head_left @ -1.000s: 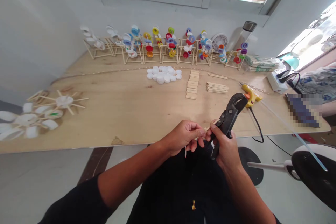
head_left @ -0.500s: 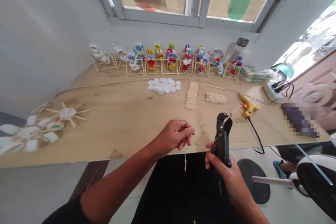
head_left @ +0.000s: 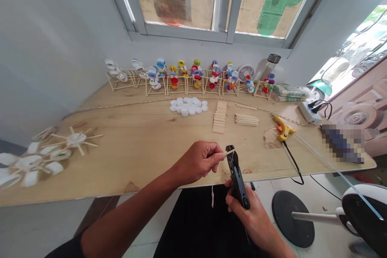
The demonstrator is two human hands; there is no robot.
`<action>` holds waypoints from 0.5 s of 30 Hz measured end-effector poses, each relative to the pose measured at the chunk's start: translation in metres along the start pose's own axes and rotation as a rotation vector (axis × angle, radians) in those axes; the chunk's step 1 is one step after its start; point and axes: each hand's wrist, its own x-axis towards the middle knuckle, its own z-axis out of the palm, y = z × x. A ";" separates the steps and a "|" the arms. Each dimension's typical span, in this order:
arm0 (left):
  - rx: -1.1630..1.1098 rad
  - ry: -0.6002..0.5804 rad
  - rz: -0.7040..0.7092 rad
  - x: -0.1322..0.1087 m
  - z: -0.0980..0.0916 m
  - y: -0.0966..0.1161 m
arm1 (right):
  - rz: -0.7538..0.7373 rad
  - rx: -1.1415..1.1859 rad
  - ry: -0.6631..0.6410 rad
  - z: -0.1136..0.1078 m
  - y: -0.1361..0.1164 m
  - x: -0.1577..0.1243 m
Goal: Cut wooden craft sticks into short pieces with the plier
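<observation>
Between the thumb and fingers of my left hand [head_left: 205, 161] is a thin wooden stick [head_left: 229, 152], pointing right. My right hand [head_left: 244, 205] is wrapped round the handle of a black pipe cutter [head_left: 238, 179]. The cutter's jaws are up at the stick, which lies across them near its end. Beyond my hands lie a column of short cut sticks [head_left: 219, 117], a pile of longer sticks [head_left: 246, 119] and a cluster of white bottle caps [head_left: 189, 106].
A yellow glue gun [head_left: 284, 127] with a long glue stick lies at right, near a power strip [head_left: 310, 112]. Bottle-cap wheels on stick frames [head_left: 196, 78] line the wall. White cap-and-stick wheels [head_left: 75, 140] lie at left. A cord [head_left: 136, 102] crosses the table.
My right hand has brought the pipe cutter leftward, from apart to the stick, and its jaws have narrowed. My left hand still holds the stick. The camera view has shifted slightly.
</observation>
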 end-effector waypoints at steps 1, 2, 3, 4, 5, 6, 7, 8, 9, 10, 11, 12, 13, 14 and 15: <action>0.042 -0.004 0.010 0.000 0.000 0.001 | -0.002 0.008 -0.004 0.001 0.000 0.001; 0.080 -0.009 0.020 0.001 -0.001 0.002 | -0.005 0.016 -0.005 0.002 -0.001 0.002; 0.115 -0.016 0.031 0.002 -0.001 0.003 | -0.006 0.024 -0.005 0.002 -0.001 0.003; 0.145 -0.023 0.042 0.002 -0.001 0.003 | -0.009 0.028 -0.002 0.003 -0.001 0.004; 0.172 -0.030 0.054 0.003 -0.002 0.004 | -0.013 0.030 0.002 0.003 0.000 0.005; 0.195 -0.033 0.067 0.004 -0.002 0.004 | -0.018 0.030 0.005 0.004 0.000 0.006; 0.216 -0.034 0.080 0.005 -0.003 0.004 | -0.021 0.028 0.008 0.004 0.000 0.007; 0.234 -0.034 0.092 0.006 -0.004 0.004 | -0.024 0.027 0.010 0.005 0.000 0.008; 0.252 -0.033 0.104 0.006 -0.004 0.004 | -0.028 0.027 0.012 0.005 0.000 0.009; 0.270 -0.033 0.114 0.007 -0.005 0.004 | -0.030 0.025 0.016 0.005 0.000 0.009; 0.286 -0.032 0.121 0.007 -0.006 0.004 | -0.032 0.024 0.020 0.006 -0.001 0.010; 0.301 -0.033 0.126 0.007 -0.006 0.004 | -0.034 0.023 0.023 0.006 -0.001 0.010; 0.313 -0.035 0.128 0.007 -0.007 0.004 | -0.036 0.021 0.022 0.006 -0.001 0.010; 0.323 -0.039 0.129 0.007 -0.007 0.004 | -0.038 0.016 0.021 0.007 -0.002 0.010; 0.331 -0.043 0.130 0.008 -0.008 0.004 | -0.038 0.010 0.021 0.007 -0.003 0.010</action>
